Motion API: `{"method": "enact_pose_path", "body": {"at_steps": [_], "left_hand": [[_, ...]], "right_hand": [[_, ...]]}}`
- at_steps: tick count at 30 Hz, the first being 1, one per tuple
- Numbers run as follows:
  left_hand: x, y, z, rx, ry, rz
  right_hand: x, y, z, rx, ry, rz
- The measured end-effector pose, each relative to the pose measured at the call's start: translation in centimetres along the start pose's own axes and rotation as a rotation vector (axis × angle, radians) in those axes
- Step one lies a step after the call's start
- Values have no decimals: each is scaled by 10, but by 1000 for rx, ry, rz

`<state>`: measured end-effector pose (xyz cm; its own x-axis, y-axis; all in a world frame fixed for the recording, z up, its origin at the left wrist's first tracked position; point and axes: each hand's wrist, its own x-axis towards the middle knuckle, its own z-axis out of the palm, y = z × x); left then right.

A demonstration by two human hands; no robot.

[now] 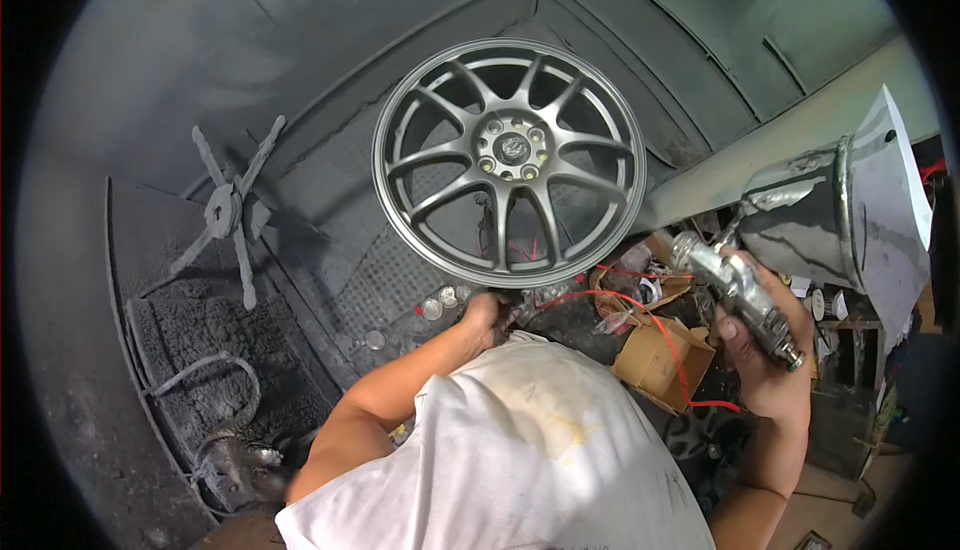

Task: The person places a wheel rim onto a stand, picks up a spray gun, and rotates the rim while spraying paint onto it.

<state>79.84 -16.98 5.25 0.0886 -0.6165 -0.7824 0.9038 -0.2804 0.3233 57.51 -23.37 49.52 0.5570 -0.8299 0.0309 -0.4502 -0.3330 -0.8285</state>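
Note:
A silver-grey multi-spoke wheel rim [553,212] faces up in front of me, with lug holes and a centre cap in its hub. Close to the rim's near edge is my left hand [483,320]; its fingers are largely hidden, so I cannot tell whether they grip anything. On the right, my right hand [775,345] is closed around a metal spray gun [738,285], tilted with its nozzle end toward the rim. A large paint-smeared cup [795,225] joins the gun, and a white paper sheet [893,190] is at the cup's wide end.
Grey-coated booth walls [320,25] stand behind the rim. To the left are a crusted cross-shaped stand [225,212] and a rough dark filter-like panel [215,350]. A red hose [672,345] passes an open cardboard box [650,365] among clutter at right. Small round lids [432,308] lie below the rim.

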Motion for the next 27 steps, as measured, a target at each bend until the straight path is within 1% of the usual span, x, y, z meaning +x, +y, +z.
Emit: {"method": "enact_pose_path", "body": {"at_steps": [1,3,5,7,9,11,13,15,17,18,20,21,22,23,25,26,27], "left_hand": [[5,3,-5,2,1,-1],[14,12,-26,-180,-8,104],[18,18,-42,-156,-21,128],[21,24,-46,-240,47,213],[10,30,-38,-249,43,214],[-5,35,-28,-316,72,217],[1,34,-30,-304,80,223],[8,32,-33,-293,89,227],[10,30,-32,-302,81,264],[8,28,-30,-298,77,262],[2,23,-21,-308,-20,287],[3,19,-16,-297,-27,278],[5,15,-9,-340,4,304],[5,12,-3,-383,33,331],[2,12,3,-345,38,350],[-2,17,1,-269,41,313],[-12,23,7,-194,44,277]], "right_hand": [[2,2,-2,8,61,5],[2,-2,-7,-52,54,-16],[-4,-2,-9,-96,30,61],[-7,7,-11,-133,12,-10],[-7,8,-9,123,-84,100],[-2,10,-8,68,-124,50],[1,10,0,97,-40,24],[8,19,-3,112,-15,-12],[12,28,-10,115,83,-19],[10,25,-13,141,98,45],[10,26,-17,160,108,83],[9,27,-20,181,115,119],[10,32,-22,171,112,67],[11,32,-25,170,129,74],[15,31,-31,254,32,127],[17,40,-30,259,46,56],[18,42,-31,259,61,61]]}}
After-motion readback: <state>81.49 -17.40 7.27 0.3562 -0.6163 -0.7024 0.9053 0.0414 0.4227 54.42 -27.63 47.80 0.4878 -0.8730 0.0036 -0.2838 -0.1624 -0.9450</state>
